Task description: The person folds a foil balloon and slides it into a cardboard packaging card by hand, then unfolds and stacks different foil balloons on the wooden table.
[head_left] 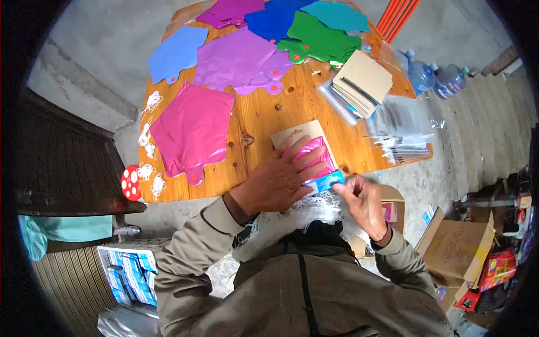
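Observation:
My left hand (278, 177) lies spread over a folded pink sheet (314, 153) on a beige card (323, 130), close to the table's front edge. At the near end of the card is a blue label (325, 182). My right hand (362, 201) pinches the right end of this label between thumb and finger. A tangle of white string (320, 210) hangs just below, against my lap. Left of the card a flat magenta foil piece (193, 129) rests on the wood.
Purple (230, 59), blue (175, 51) and green (320, 38) foil pieces cover the wooden table's (258, 112) far side. Beige cards (362, 81) and clear bags (400, 126) lie right. White string bundles line the left edge. Open cardboard box (457, 247) at lower right.

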`<state>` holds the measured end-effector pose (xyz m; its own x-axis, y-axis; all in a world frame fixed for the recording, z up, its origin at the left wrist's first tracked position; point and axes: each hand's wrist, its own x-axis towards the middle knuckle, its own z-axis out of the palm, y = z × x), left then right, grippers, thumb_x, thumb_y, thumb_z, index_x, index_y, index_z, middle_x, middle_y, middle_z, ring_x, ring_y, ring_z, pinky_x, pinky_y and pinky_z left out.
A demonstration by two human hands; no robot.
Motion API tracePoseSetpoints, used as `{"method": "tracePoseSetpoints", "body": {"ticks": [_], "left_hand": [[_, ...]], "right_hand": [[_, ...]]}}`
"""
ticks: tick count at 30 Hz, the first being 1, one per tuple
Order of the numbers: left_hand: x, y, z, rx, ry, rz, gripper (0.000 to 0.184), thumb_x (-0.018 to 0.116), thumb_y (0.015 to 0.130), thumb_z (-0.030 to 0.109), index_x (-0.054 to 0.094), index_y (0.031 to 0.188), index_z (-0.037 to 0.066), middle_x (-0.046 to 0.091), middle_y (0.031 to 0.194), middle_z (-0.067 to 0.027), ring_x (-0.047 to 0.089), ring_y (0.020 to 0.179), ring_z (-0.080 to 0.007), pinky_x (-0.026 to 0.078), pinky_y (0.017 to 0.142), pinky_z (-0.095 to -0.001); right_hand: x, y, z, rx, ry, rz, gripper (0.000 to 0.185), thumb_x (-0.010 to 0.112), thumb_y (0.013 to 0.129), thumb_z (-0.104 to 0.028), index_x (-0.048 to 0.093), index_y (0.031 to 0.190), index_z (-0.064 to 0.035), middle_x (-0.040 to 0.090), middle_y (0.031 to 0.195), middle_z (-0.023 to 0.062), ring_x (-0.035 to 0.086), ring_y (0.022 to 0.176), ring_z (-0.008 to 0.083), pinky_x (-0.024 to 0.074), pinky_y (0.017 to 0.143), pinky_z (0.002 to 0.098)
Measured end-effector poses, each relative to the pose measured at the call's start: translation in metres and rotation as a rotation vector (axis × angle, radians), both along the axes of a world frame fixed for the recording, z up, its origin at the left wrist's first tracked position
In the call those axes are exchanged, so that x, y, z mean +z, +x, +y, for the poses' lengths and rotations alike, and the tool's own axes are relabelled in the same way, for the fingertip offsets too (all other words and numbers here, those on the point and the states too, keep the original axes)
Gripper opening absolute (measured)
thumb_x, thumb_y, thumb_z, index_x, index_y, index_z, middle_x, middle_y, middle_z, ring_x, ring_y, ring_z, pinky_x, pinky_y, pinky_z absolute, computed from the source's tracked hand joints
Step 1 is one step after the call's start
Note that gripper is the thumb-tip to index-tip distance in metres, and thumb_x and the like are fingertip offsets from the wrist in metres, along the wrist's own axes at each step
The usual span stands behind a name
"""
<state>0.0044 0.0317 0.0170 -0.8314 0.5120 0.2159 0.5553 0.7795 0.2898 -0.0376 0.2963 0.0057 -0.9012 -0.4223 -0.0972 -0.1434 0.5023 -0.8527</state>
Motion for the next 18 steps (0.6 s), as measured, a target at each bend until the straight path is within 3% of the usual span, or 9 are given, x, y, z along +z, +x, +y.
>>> {"method": "tracePoseSetpoints", "body": {"ticks": [2, 3, 6, 7, 11, 18], "left_hand": [[-0.002, 0.003, 0.002, -0.005, 0.001, 0.009, 0.059, 0.057, 0.101, 0.041, 0.047, 0.153, 0.015, 0.036, 0.165, -0.0126, 0.026, 0.156, -0.0373, 0.018, 0.127, -0.0557], [-0.002, 0.002, 0.002, -0.012, -0.017, 0.031, 0.061, 0.058, 0.101, 0.041, 0.046, 0.154, 0.015, 0.035, 0.165, -0.0127, 0.025, 0.156, -0.0378, 0.018, 0.127, -0.0559], [0.000, 0.000, 0.002, -0.030, -0.035, 0.043, 0.061, 0.059, 0.101, 0.039, 0.046, 0.155, 0.014, 0.035, 0.165, -0.0128, 0.025, 0.156, -0.0376, 0.019, 0.127, -0.0552], [0.002, 0.001, 0.001, -0.026, -0.038, 0.036, 0.061, 0.059, 0.101, 0.038, 0.046, 0.155, 0.014, 0.036, 0.165, -0.0127, 0.025, 0.156, -0.0373, 0.020, 0.127, -0.0548], [0.003, 0.003, 0.001, -0.003, -0.014, 0.029, 0.061, 0.061, 0.099, 0.036, 0.047, 0.154, 0.013, 0.041, 0.162, -0.0133, 0.029, 0.155, -0.0353, 0.020, 0.127, -0.0554], [-0.002, -0.011, 0.009, -0.031, -0.065, 0.091, 0.058, 0.061, 0.097, 0.037, 0.053, 0.148, 0.011, 0.046, 0.157, -0.0125, 0.034, 0.152, -0.0331, 0.023, 0.125, -0.0564]], "right_hand": [[-0.008, 0.010, 0.006, -0.123, -0.160, -0.456, 0.039, 0.074, 0.100, -0.031, 0.059, 0.078, -0.0029, 0.060, 0.064, 0.0023, 0.056, 0.055, 0.0107, 0.0489, 0.054, 0.0313], [-0.020, 0.014, 0.005, -0.099, -0.204, -0.460, 0.045, 0.065, 0.105, -0.039, 0.068, 0.083, 0.0003, 0.067, 0.071, 0.0036, 0.062, 0.054, 0.0122, 0.0546, 0.056, 0.0283], [-0.022, 0.019, -0.023, -0.062, -0.427, -0.609, 0.051, 0.063, 0.106, -0.042, 0.075, 0.090, 0.0051, 0.073, 0.075, 0.0121, 0.069, 0.057, 0.0155, 0.0575, 0.057, 0.0283], [-0.028, 0.018, -0.029, -0.056, -0.464, -0.625, 0.058, 0.062, 0.105, -0.046, 0.076, 0.092, 0.0090, 0.076, 0.077, 0.0173, 0.073, 0.061, 0.0186, 0.0587, 0.059, 0.0281], [-0.023, 0.024, -0.041, -0.181, -0.447, -0.550, 0.059, 0.064, 0.104, -0.044, 0.074, 0.075, 0.0057, 0.073, 0.070, 0.0164, 0.070, 0.056, 0.0195, 0.0575, 0.057, 0.0293], [-0.020, 0.024, -0.040, -0.178, -0.436, -0.559, 0.057, 0.068, 0.102, -0.043, 0.075, 0.083, 0.0098, 0.076, 0.079, 0.0203, 0.072, 0.058, 0.0196, 0.0562, 0.052, 0.0275]]}}
